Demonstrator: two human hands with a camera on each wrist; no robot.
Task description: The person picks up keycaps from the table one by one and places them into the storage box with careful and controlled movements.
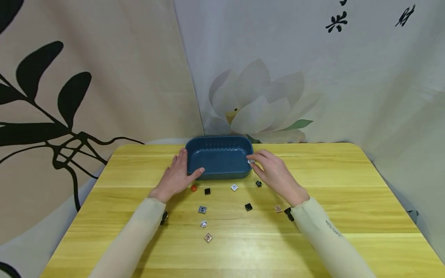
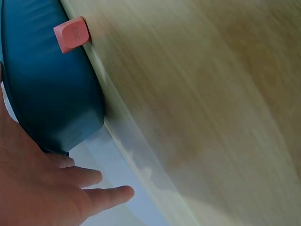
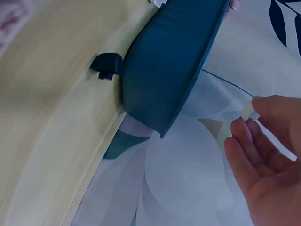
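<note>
A dark blue rectangular tub (image 1: 219, 175) stands at the far side of the wooden table. My left hand (image 1: 177, 175) rests on its left end, fingers fairly straight along the rim and thumb over the front corner. Between thumb and fingertips, my right hand (image 1: 272, 173) pinches a white keycap (image 3: 249, 112) by the tub's right rim. An orange-red keycap marked Esc (image 2: 73, 35) lies in front of the tub, near the left hand. Close to the right hand is a black keycap (image 1: 259, 183). The tub's inside shows no keycaps in the head view.
Several more keycaps lie scattered on the table (image 1: 347, 200): a black one (image 1: 207, 191), a white one (image 1: 234, 187), a blue-grey one (image 1: 202, 209), another black one (image 1: 248, 207) and a beige one (image 1: 278, 209). A patterned curtain (image 1: 139, 77) hangs behind the table.
</note>
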